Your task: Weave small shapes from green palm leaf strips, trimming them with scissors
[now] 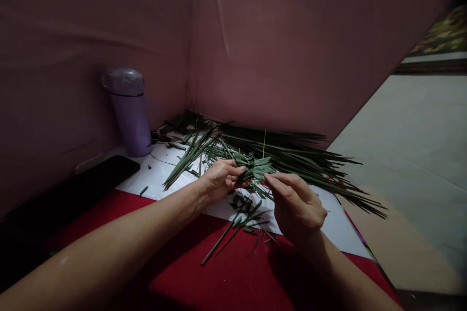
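My left hand (220, 180) is closed round a small woven piece of green leaf strips (255, 167), gripping its left side. My right hand (296, 206) is beside it on the right, fingers curled, with its fingertips pinching a strip at the woven piece's right edge. Both hands hover over a white sheet (164, 170) lying on a red cloth (226, 277). Behind the hands a long pile of loose green leaf strips (302, 155) fans out to the right. Cut scraps of leaf (241, 218) lie under and in front of the hands.
A purple lidded tumbler (129, 112) stands at the back left against a pink cloth backdrop (277, 48). A dark phone (98, 175) lies at the left edge of the sheet. Pale floor (419, 146) opens to the right.
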